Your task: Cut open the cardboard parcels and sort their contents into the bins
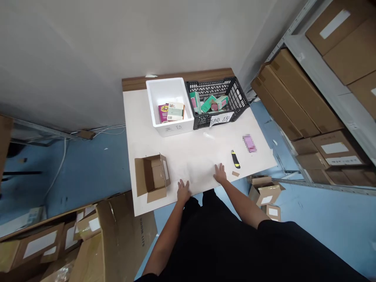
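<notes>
My left hand [183, 191] rests on the near edge of the white table [202, 152], fingers stretched out and nothing in it. To its left lies an open cardboard box [152, 176] with its flaps spread. My right hand [220, 174] lies flat near the same edge, also holding nothing. Just right of it are a black and yellow utility knife [235, 159] and a small brown cardboard scrap [235, 174]. Farther right sits a pink item [249, 143], pixelated, so its kind is unclear.
At the table's back stand a white bin [173, 128] with several small boxes and a black plastic crate [202, 121] with green-and-white boxes. Shelves of cartons [293, 94] rise on the right. A large carton [123, 235] holding boxes stands lower left; an open carton [266, 192] is on the floor.
</notes>
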A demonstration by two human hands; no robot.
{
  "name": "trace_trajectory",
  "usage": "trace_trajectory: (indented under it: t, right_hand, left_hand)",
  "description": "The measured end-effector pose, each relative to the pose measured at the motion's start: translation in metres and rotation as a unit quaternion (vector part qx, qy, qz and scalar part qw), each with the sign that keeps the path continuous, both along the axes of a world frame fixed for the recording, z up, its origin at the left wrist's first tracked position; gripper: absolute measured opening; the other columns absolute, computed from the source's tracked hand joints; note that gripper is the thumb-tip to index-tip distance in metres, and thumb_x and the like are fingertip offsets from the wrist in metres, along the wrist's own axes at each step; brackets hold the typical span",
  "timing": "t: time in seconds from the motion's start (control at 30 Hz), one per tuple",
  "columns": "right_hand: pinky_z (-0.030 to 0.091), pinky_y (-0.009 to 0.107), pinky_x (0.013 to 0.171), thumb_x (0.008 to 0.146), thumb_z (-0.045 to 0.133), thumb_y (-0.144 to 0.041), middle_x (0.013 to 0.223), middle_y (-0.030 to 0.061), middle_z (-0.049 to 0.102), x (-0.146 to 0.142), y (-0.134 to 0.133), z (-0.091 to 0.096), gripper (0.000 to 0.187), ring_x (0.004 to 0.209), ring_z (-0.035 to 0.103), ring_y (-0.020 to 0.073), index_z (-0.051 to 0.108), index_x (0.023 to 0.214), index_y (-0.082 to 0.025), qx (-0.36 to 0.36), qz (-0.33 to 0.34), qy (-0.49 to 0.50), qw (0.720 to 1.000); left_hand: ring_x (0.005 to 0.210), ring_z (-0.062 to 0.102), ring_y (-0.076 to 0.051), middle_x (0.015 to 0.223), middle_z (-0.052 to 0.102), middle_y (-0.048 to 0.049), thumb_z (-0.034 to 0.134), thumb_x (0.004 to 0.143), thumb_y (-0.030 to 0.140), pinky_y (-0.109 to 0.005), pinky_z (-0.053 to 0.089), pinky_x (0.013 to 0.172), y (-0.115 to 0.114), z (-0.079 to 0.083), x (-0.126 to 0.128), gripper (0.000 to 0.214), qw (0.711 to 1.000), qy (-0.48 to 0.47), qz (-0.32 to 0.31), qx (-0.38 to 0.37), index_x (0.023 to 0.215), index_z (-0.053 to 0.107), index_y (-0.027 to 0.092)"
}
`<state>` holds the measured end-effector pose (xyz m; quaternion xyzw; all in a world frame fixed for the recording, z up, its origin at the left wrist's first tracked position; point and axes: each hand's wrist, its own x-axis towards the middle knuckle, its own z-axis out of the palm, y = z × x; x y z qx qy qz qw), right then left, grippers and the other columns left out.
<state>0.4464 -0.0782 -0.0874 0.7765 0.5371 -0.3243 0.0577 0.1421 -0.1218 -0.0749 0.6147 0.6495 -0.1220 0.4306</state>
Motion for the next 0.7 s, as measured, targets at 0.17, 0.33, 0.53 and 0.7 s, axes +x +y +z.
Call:
trace_trajectory:
  t: [0.17, 0.33, 0.53, 0.7]
  right_hand:
    - [0.036, 0.055, 0.119, 0.087, 0.067, -0.021, 0.175, 0.0190, 0.017, -0.046, -0.001, -0.001, 0.073, 0.162, 0.013, 0.0392, 0.048, 0.158, -0.019, 0.025, -0.075, 0.076, 0.994]
    - [0.039, 0.048, 0.119, 0.087, 0.072, -0.032, 0.151, 0.0136, 0.060, -0.100, 0.002, 0.008, 0.044, 0.146, 0.049, 0.0320, 0.071, 0.129, -0.022, 0.084, -0.209, 0.270, 0.936]
    - [0.060, 0.037, 0.078, 0.077, 0.075, -0.045, 0.084, 0.0034, 0.075, -0.135, 0.016, 0.048, 0.034, 0.084, 0.073, 0.0238, 0.072, 0.099, -0.020, 0.098, -0.234, 0.356, 0.899]
    - [0.057, 0.033, 0.074, 0.075, 0.075, -0.048, 0.078, 0.0015, 0.073, -0.184, 0.051, 0.117, 0.030, 0.075, 0.068, 0.0200, 0.068, 0.086, -0.021, 0.229, -0.209, 0.400, 0.863]
  left_hand:
    - [0.163, 0.002, -0.037, 0.176, 0.011, -0.0201, 0.060, 0.079, 0.011, -0.054, 0.034, 0.125, 0.016, -0.003, 0.007, 0.089, 0.996, -0.057, -0.061, 0.017, 0.164, 0.033, 0.013]
    - [0.163, 0.017, -0.029, 0.173, 0.029, -0.0151, 0.050, 0.080, 0.004, -0.046, 0.036, 0.126, 0.026, 0.005, 0.025, 0.083, 0.982, -0.150, -0.113, 0.035, 0.162, 0.038, 0.013]
    - [0.144, 0.052, -0.026, 0.146, 0.064, -0.0113, 0.046, 0.090, 0.008, -0.051, 0.045, 0.121, 0.020, 0.041, 0.008, 0.060, 0.919, -0.306, -0.126, 0.212, 0.147, 0.059, 0.018]
    - [0.134, 0.060, -0.026, 0.138, 0.070, -0.0085, 0.047, 0.100, 0.021, -0.050, 0.047, 0.120, 0.030, 0.075, -0.092, 0.044, 0.875, -0.248, -0.002, 0.416, 0.139, 0.066, 0.023]
